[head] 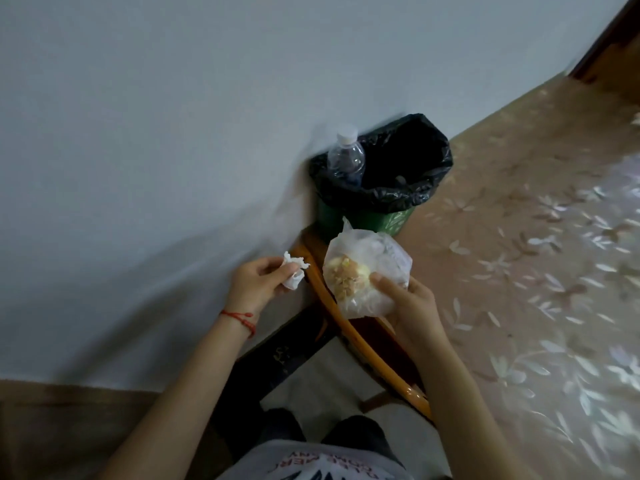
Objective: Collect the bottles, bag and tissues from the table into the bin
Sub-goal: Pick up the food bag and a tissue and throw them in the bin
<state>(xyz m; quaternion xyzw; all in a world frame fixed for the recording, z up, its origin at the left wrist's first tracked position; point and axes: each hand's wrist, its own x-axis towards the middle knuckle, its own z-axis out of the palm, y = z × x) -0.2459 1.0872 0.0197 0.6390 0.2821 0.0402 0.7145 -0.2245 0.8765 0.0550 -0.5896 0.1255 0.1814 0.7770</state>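
wall-side bin [363, 216], perhaps bottle [346, 157] inside

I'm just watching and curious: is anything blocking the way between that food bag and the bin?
Nothing visible blocks it. The right hand holds the clear plastic bag in open air short of the green bin. A plastic bottle stands at the bin's left side, but the rest of the black-lined opening looks free.

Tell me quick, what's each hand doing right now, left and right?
Left hand: closed, pinching a crumpled tissue.
Right hand: closed, gripping the clear plastic bag with food scraps inside.
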